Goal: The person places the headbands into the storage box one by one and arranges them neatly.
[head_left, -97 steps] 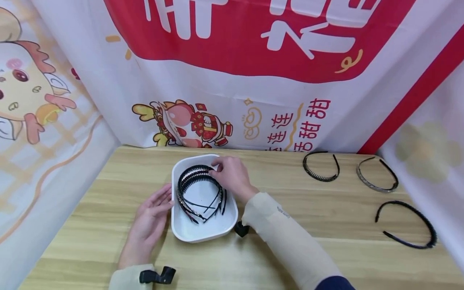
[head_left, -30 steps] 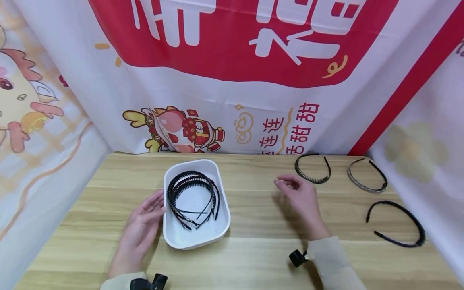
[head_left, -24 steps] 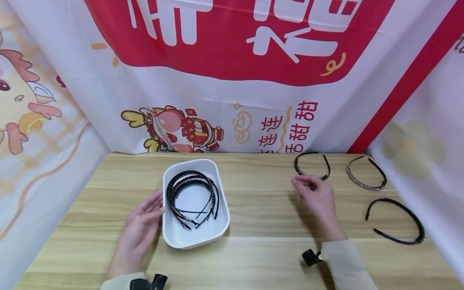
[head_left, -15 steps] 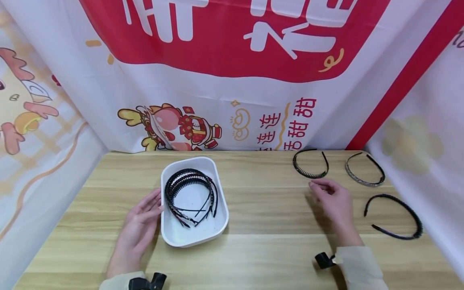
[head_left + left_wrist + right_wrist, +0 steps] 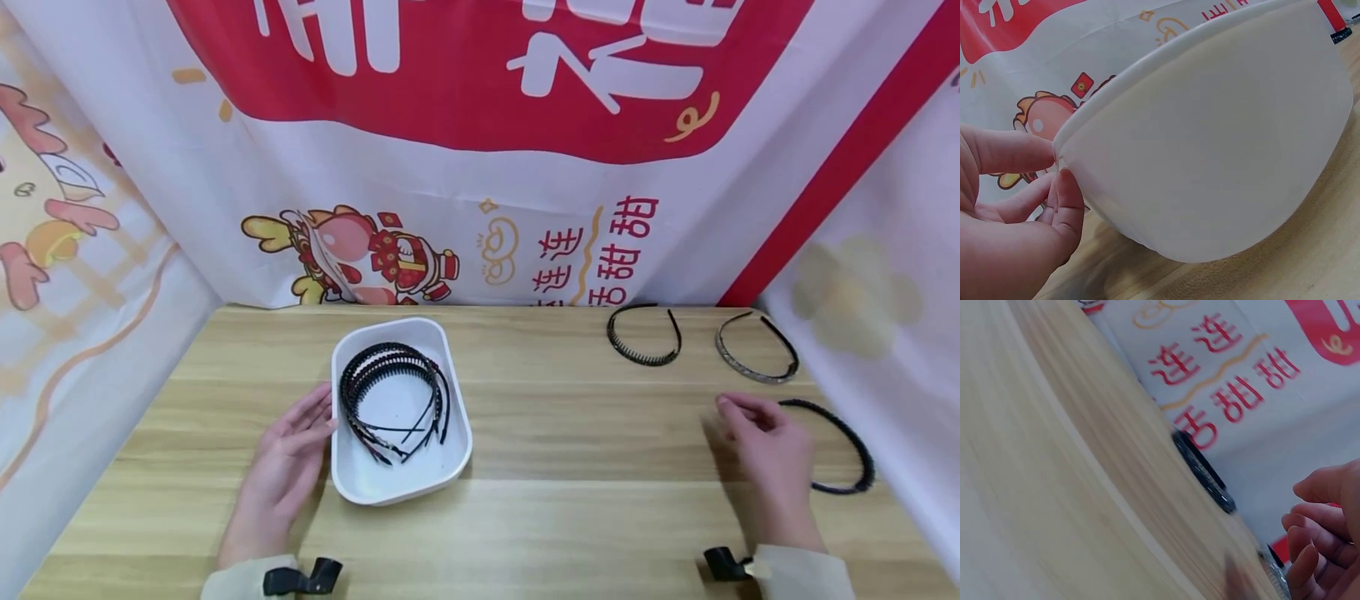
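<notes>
My left hand (image 5: 285, 462) rests with extended fingers at the left side of a white plastic tub (image 5: 397, 483). In the left wrist view its fingertips (image 5: 1067, 187) touch the outer wall just under the rim. Several black headbands (image 5: 358, 379) lie nested together inside the tub. Over at the right, my right hand (image 5: 776, 454) hovers above the table, its fingers loosely bent and holding nothing. It overlaps the left part of a thick black headband (image 5: 861, 450), whose tips are hidden behind it.
Farther back on the wooden table (image 5: 570, 517) lie a toothed black headband (image 5: 641, 358) and a headband with a silvery, glittering band (image 5: 750, 372). White printed cloth (image 5: 480, 183) hangs along the back and both sides. A black camera mount sits at each wrist.
My right hand has left the headbands in the tub and travelled right across the table, past the toothed headband, to the thick black one. The left hand has stayed at the tub.
</notes>
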`<state>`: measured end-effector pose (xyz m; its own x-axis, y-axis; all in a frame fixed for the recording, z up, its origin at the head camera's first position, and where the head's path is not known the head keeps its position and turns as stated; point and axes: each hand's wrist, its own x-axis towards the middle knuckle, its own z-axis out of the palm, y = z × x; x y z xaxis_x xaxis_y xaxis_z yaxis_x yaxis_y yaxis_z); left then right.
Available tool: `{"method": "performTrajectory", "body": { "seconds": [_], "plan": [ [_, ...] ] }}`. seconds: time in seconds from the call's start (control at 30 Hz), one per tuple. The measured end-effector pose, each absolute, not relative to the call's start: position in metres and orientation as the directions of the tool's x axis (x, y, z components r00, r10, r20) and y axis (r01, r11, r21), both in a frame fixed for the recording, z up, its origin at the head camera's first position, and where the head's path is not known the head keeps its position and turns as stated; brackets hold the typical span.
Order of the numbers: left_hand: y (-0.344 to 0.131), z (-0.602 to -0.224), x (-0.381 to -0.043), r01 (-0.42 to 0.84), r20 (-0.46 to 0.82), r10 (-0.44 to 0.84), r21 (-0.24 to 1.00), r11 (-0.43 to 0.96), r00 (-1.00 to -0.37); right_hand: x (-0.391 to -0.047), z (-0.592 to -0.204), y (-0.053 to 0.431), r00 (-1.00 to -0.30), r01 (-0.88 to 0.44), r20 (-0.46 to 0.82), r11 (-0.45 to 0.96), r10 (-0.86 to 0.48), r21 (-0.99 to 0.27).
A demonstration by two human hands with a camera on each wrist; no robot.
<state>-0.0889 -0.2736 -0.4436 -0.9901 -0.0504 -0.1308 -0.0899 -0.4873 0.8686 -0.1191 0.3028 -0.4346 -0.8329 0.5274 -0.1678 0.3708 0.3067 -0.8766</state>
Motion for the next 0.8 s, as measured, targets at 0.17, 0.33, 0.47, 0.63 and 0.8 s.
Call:
{"method": "performTrajectory", "body": {
  "seconds": [0.17, 0.33, 0.47, 0.63, 0.8],
  "plan": [
    [-0.274, -0.44, -0.092, -0.081, -0.123, -0.054, 0.869, -0.488, -0.991, -0.115, -0.428, 0.324, -0.758, 0.371, -0.147, 0.235, 0.635, -0.898],
    [-0.273, -0.439, -0.093, -0.088, -0.129, -0.052, 0.87, -0.485, -0.99, -0.11, -0.429, 0.34, -0.658, 0.328, -0.14, 0.114, 0.74, -0.938],
    [-0.273, -0.438, -0.092, -0.083, -0.126, -0.053, 0.863, -0.498, -0.991, -0.106, -0.434, 0.353, -0.602, 0.347, -0.174, 0.059, 0.78, -0.936],
    [-0.273, -0.441, -0.09, -0.073, -0.117, -0.054, 0.855, -0.513, -0.992, -0.102, -0.441, 0.364, -0.556, 0.371, -0.193, 0.034, 0.808, -0.928],
    [-0.272, -0.444, -0.09, -0.067, -0.111, -0.054, 0.854, -0.517, -0.992, -0.098, -0.446, 0.369, -0.5, 0.285, -0.125, 0.027, 0.857, -0.958]
  ]
}}
